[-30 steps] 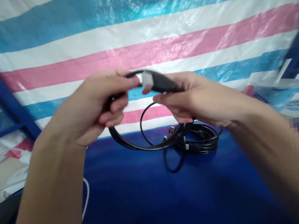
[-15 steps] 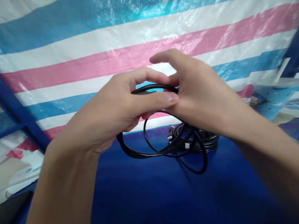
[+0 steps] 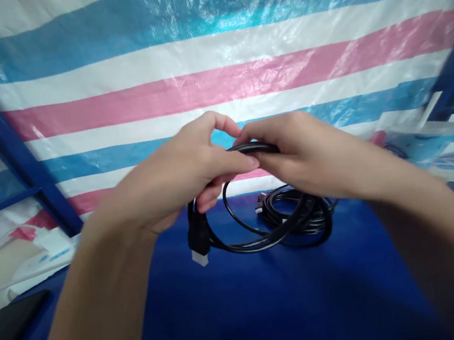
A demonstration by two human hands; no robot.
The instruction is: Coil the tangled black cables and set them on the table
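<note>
L hand (image 3: 187, 161): thumb + fingers pinching the upper run of the black cable (image 3: 254, 147). R hand (image 3: 305, 152): on same run from other side; both grips closed on it, index tips meeting or nearly so (some R fingers hidden). Cable hangs in loops above tabletop (image 3: 268, 303); connector (image 3: 199, 237) dangles below L hand, pale tip down. Step in hand, my read: gathering loops together. Next move prob. calls for a firm pinch w/ one hand, strands kept aligned. Beyond, below R hand: coiled black cords (image 3: 271, 208) on tabletop. Far L: dark flat obj. (image 3: 13, 331). Backdrop: striped sheet (image 3: 213, 61).
</note>
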